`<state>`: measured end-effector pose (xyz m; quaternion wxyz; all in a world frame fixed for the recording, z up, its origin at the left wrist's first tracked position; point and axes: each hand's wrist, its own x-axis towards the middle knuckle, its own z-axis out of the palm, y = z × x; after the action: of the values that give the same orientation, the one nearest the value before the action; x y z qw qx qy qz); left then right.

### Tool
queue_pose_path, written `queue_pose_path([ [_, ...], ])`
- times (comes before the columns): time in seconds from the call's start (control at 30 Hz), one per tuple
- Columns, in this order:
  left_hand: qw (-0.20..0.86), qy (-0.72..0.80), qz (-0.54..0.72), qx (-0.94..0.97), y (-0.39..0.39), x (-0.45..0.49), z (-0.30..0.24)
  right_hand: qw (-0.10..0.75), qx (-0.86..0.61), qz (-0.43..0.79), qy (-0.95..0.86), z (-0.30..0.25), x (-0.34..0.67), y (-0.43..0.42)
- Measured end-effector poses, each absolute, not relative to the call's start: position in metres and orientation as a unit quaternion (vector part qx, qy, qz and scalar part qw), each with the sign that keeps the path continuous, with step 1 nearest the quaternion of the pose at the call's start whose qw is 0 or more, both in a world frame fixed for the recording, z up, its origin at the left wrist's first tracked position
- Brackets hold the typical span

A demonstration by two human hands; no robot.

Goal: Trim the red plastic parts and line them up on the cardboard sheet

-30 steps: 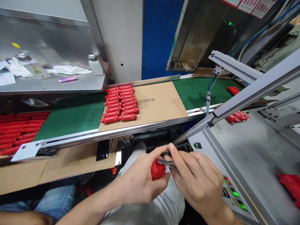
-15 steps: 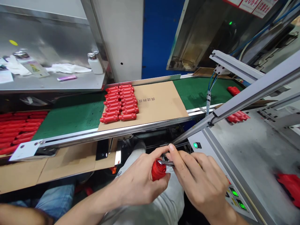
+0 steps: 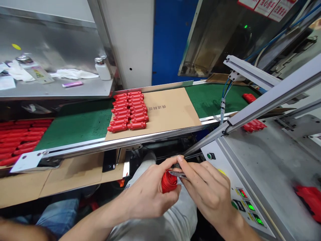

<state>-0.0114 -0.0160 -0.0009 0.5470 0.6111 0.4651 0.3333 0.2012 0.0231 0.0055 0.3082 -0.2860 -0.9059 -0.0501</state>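
My left hand (image 3: 152, 190) is wrapped round a red plastic cylinder (image 3: 168, 182), its open, ribbed end turned toward me. My right hand (image 3: 208, 185) is closed on a slim metal tool (image 3: 177, 173), whose shiny tip reaches over the rim of the cylinder's opening. Fingers of both hands meet just above the part. Most of the tool is covered by the right fingers, so its exact kind cannot be made out. Both hands are over my lap, in front of the conveyor.
A cardboard sheet (image 3: 173, 107) with rows of red parts (image 3: 129, 110) lies on the green conveyor belt (image 3: 77, 120). More red parts (image 3: 22, 137) lie at the left. A control panel (image 3: 240, 187) and grey machine table (image 3: 273, 160) stand right. A person's arm (image 3: 22, 231) shows lower left.
My right hand has shifted slightly left and rotated, with the tool's tip still at the cylinder's opening. The left hand and the cylinder are nearly unmoved. The panel's green light has gone dim.
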Motion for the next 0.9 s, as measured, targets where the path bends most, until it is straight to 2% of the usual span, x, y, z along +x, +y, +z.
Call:
queue_pose_path([
  [0.3, 0.548, 0.479, 0.313, 0.61, -0.02, -0.013, -0.006, 0.318, -0.295, 0.03, -0.9, -0.004, 0.203, 0.027],
  [0.4, 0.538, 0.497, 0.303, 0.61, -0.021, -0.014, -0.007, 0.348, -0.308, 0.071, -0.883, -0.004, 0.203, 0.027],
  [0.53, 0.534, 0.509, 0.289, 0.61, -0.023, -0.017, -0.006, 0.391, -0.372, 0.244, -0.806, 0.0, 0.209, 0.032],
  [0.63, 0.536, 0.506, 0.28, 0.614, -0.023, -0.016, -0.003, 0.296, -0.384, 0.414, -0.77, -0.008, 0.218, 0.046],
  [0.7, 0.543, 0.495, 0.287, 0.615, -0.023, -0.017, -0.004, 0.246, -0.422, 0.39, -0.78, -0.026, 0.226, 0.058],
  [0.8, 0.547, 0.477, 0.336, 0.601, -0.022, -0.025, -0.014, 0.26, -0.522, 0.256, -0.771, -0.063, 0.236, 0.071],
  [0.9, 0.523, 0.507, 0.373, 0.575, -0.018, -0.049, -0.034, 0.265, -0.526, 0.262, -0.765, -0.099, 0.243, 0.068],
])
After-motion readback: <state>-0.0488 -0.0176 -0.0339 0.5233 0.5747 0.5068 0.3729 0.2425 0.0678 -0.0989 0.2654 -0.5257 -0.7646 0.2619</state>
